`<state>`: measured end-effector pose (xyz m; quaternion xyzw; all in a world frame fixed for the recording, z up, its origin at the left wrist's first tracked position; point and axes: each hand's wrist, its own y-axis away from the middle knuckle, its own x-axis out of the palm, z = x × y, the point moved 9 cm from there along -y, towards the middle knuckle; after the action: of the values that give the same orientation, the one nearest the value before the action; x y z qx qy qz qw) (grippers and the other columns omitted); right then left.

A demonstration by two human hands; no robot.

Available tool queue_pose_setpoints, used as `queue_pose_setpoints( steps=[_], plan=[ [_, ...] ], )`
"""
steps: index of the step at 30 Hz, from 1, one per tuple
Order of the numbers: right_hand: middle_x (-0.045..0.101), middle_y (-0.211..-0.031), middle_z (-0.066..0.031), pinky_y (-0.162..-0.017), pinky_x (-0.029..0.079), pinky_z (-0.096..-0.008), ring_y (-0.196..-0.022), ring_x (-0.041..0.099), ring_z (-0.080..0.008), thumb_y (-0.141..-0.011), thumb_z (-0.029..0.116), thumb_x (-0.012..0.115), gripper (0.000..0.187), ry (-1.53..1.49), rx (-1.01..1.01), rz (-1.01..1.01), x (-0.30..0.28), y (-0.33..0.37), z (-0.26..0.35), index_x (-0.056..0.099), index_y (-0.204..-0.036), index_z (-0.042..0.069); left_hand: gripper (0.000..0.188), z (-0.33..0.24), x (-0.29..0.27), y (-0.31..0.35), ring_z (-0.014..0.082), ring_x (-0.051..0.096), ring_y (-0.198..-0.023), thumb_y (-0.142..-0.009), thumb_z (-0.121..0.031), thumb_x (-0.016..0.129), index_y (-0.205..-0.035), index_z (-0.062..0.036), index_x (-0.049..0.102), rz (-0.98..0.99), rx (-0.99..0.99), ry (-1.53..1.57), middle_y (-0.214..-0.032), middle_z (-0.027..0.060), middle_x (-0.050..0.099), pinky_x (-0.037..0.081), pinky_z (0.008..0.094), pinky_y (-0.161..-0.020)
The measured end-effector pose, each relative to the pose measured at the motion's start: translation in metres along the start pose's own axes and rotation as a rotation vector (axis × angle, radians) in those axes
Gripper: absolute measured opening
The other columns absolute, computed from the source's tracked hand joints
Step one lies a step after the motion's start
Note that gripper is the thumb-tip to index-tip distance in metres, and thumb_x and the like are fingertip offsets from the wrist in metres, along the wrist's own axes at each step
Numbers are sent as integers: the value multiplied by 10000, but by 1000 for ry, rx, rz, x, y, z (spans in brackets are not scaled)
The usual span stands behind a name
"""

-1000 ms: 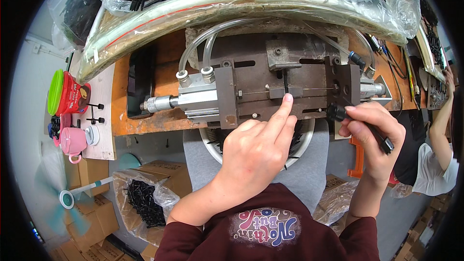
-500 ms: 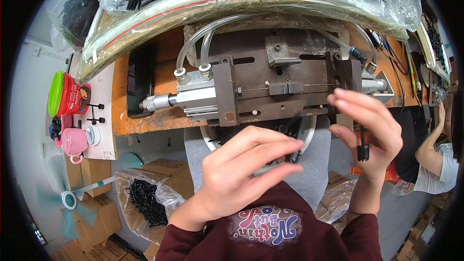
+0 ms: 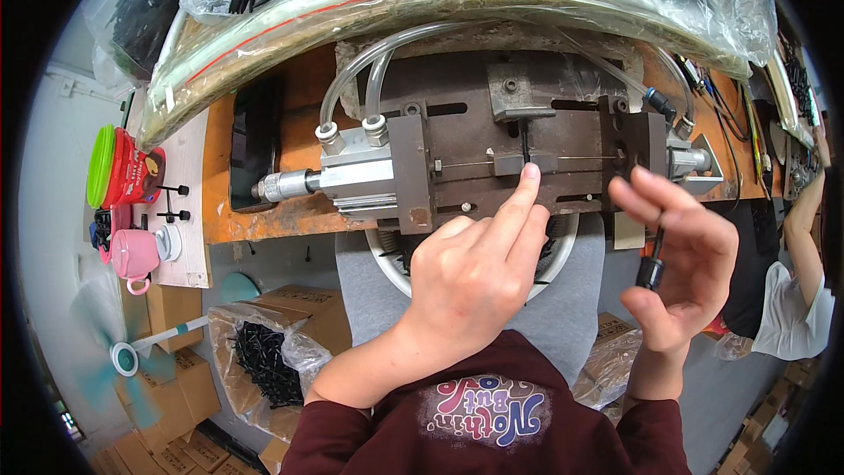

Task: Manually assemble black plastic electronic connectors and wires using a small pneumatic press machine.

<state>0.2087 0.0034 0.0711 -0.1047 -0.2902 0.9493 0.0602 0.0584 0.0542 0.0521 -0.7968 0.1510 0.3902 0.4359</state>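
Left hand (image 3: 475,277) loosely curled, forefinger pressed on black pin (image 3: 525,142) in press fixture (image 3: 527,163) at bench front edge. Right hand (image 3: 681,255) pinched black connector (image 3: 651,271), clear of bench. Risk: fixture closing on fingertip; pin seating crooked.

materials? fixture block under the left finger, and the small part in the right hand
Fixture block: looks like bare steel, dull brown-grey, rust-stained, machined slots and bolts. Small part pinched in the right hand: probably moulded plastic or rubber, matte black; too small to be sure. Left hand fingertip touches the block.

We saw a pink mug (image 3: 134,253) left of the orange workbench (image 3: 290,105), a red tub (image 3: 132,178) above it, and a fan (image 3: 123,354) below.
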Motion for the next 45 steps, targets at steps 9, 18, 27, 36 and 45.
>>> queue_pose_setpoints(
  steps=[9, 18, 27, 36, 45],
  plan=[
    [657, -1234, -230, -850, 602, -355, -1011, 691, -277, -609, -5, 878, 390, 661, -4, 124, 26, -3, 10, 701, -955, -31, 186, 3, 1, 5, 97, 584, -543, -767, -40, 709, -937, 35, 721, -20, 4, 23, -1199, 176, 709, 450, 242, -522],
    [686, -1236, -205, -605, 532, -293, -646, 662, -187, -739, 26, 694, 178, 841, -117, 290, 68, 2, -10, 652, -909, -10, 272, 0, -2, 34, 184, 620, -590, -718, -113, 822, -962, -46, 722, 337, -7, 263, -1190, 105, 716, 503, 285, -554],
    [691, -1270, -128, -529, 463, -268, -540, 552, -157, -718, 61, 804, 252, 1009, -75, 345, 81, -9, -13, 640, -908, 41, 307, -1, 9, 54, 236, 683, -710, -787, -256, 793, -1016, -65, 719, 433, -11, 435, -1104, 67, 718, 548, 332, -621],
    [732, -1094, -125, -637, 549, -320, -790, 709, -265, -742, 103, 831, 295, 887, -48, 379, 64, -58, 15, 673, -983, 36, 328, -4, 0, 55, 188, 694, -711, -824, -312, 786, -1037, -70, 721, 376, 56, 437, -1113, 44, 731, 543, 305, -615],
    [716, -1047, -65, -724, 531, -349, -771, 634, -198, -788, 101, 764, 368, 1254, -146, 189, 7, -205, 13, 675, -1144, 94, 253, -9, -6, 63, 175, 698, -703, -831, -275, 792, -970, -72, 733, 335, 62, 463, -1070, 41, 749, 539, 286, -609]
  ],
)
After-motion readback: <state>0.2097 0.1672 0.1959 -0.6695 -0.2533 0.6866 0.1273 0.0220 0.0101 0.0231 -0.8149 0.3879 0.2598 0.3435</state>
